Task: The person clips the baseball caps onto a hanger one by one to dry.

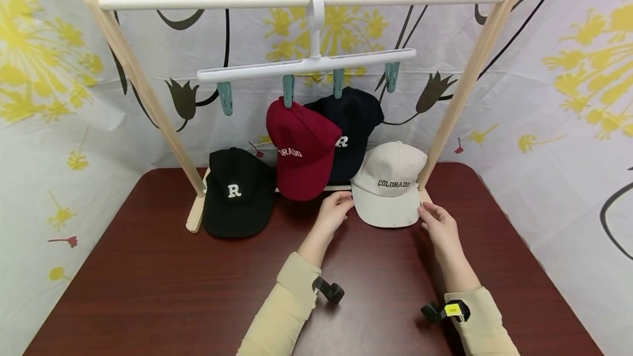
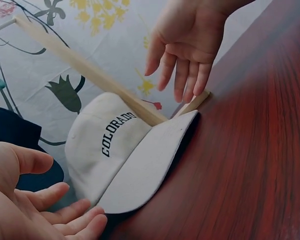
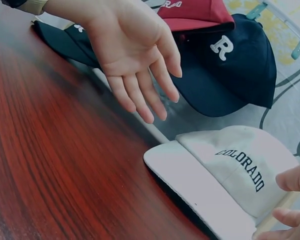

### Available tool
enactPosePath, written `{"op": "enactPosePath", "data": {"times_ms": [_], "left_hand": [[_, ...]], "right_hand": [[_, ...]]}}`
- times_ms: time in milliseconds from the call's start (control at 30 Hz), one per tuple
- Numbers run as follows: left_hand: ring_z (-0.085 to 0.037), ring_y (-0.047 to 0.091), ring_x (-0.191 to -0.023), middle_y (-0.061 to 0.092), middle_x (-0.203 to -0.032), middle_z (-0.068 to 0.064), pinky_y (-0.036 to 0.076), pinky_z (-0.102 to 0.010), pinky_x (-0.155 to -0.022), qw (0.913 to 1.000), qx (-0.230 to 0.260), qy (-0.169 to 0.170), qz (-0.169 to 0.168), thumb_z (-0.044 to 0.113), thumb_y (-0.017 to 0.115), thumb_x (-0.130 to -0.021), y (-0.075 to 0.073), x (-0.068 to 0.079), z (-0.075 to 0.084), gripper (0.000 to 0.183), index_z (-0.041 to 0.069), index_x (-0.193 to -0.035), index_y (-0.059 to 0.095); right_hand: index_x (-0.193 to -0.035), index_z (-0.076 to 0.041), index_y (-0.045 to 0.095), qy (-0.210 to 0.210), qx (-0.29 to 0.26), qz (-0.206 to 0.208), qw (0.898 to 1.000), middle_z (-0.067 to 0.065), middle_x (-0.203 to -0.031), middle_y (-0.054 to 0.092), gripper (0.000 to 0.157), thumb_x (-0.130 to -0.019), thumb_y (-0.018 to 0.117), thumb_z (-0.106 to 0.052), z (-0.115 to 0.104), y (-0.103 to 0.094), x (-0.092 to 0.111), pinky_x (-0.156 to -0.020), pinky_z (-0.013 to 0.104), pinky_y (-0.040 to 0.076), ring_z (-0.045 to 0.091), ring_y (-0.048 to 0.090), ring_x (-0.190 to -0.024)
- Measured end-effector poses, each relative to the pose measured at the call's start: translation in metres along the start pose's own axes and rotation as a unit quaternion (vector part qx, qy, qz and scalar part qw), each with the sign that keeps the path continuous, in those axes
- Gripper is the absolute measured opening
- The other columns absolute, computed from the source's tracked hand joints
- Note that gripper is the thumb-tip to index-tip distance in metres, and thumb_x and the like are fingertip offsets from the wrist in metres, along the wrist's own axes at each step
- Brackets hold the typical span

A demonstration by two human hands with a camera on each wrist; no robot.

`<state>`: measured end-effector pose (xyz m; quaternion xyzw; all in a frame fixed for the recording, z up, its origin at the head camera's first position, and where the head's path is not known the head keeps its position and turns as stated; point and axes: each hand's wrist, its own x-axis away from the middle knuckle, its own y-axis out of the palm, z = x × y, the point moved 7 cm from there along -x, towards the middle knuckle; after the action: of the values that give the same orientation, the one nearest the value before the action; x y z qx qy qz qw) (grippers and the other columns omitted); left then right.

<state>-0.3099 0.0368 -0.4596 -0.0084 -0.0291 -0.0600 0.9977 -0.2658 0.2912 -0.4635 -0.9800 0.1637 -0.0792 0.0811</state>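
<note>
A cream baseball cap (image 1: 388,174) lettered COLORADO sits on the table at the rack's right foot, brim toward me. My left hand (image 1: 333,214) is at the left side of its brim, fingers relaxed and slightly bent. On the brim's other side is my right hand (image 1: 440,227), fingertips right at the edge. In the left wrist view the palms of the left hand (image 2: 35,200) and right hand (image 2: 190,50) face the cap from either side. A red cap (image 1: 304,150) and a navy cap (image 1: 353,131) with an R hang from clips just left of it.
The wooden rack (image 1: 462,87) carries a white hanger (image 1: 306,65) on its top bar. Of its green clips, the leftmost (image 1: 225,98) and rightmost (image 1: 392,77) hold nothing. A black cap (image 1: 238,194) with an R rests by the left foot. Patterned cloth (image 1: 559,153) surrounds the brown table (image 1: 188,290).
</note>
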Motion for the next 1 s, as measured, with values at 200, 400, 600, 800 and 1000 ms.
{"op": "enactPosePath", "data": {"times_ms": [200,400,600,800,1000], "left_hand": [[-0.026,0.054,-0.115,0.055,-0.129,-0.02,0.05,-0.036,-0.08,0.9999,0.001,-0.01,0.001,0.009,0.057,-0.094,0.002,-0.003,-0.005,0.036,-0.003,-0.128,0.057],[-0.028,0.051,-0.12,0.052,-0.132,-0.021,0.048,-0.041,-0.087,0.9996,0.007,-0.026,-0.007,0.011,0.056,-0.095,0.003,-0.001,-0.002,0.038,-0.002,-0.131,0.054],[-0.028,0.052,-0.118,0.054,-0.131,-0.02,0.048,-0.04,-0.085,0.9994,0.006,-0.034,0.001,0.013,0.057,-0.095,0.004,-0.009,-0.009,0.041,0.0,-0.134,0.052],[-0.029,0.053,-0.115,0.054,-0.129,-0.021,0.048,-0.043,-0.087,0.9987,0.022,-0.046,-0.001,0.013,0.059,-0.093,0.007,-0.013,-0.012,0.045,-0.001,-0.135,0.05],[-0.033,0.053,-0.114,0.056,-0.125,-0.02,0.047,-0.044,-0.09,0.9977,0.033,-0.058,-0.011,0.014,0.058,-0.094,0.011,-0.016,-0.015,0.048,-0.002,-0.138,0.046]], "right_hand": [[-0.144,0.006,0.032,0.008,-0.019,-0.026,0.999,0.02,-0.139,0.038,0.053,-0.101,0.049,-0.019,0.004,0.003,-0.002,-0.102,0.038,0.036,0.008,0.045,-0.11],[-0.147,0.006,0.025,0.011,-0.028,-0.046,0.999,0.024,-0.144,0.032,0.055,-0.103,0.043,-0.021,0.007,0.004,-0.003,-0.106,0.043,0.031,0.024,0.037,-0.128],[-0.148,0.008,0.018,0.014,-0.047,-0.06,0.997,0.026,-0.15,0.023,0.061,-0.104,0.038,-0.029,0.009,0.005,-0.005,-0.108,0.045,0.027,0.036,0.027,-0.135],[-0.149,0.008,0.011,0.022,-0.064,-0.07,0.995,0.03,-0.15,0.017,0.064,-0.105,0.034,-0.032,0.013,0.007,-0.008,-0.109,0.046,0.025,0.037,0.024,-0.137],[-0.149,0.008,0.007,0.022,-0.071,-0.087,0.993,0.03,-0.151,0.013,0.067,-0.104,0.034,-0.034,0.013,0.009,-0.007,-0.109,0.046,0.024,0.036,0.022,-0.138]]}}
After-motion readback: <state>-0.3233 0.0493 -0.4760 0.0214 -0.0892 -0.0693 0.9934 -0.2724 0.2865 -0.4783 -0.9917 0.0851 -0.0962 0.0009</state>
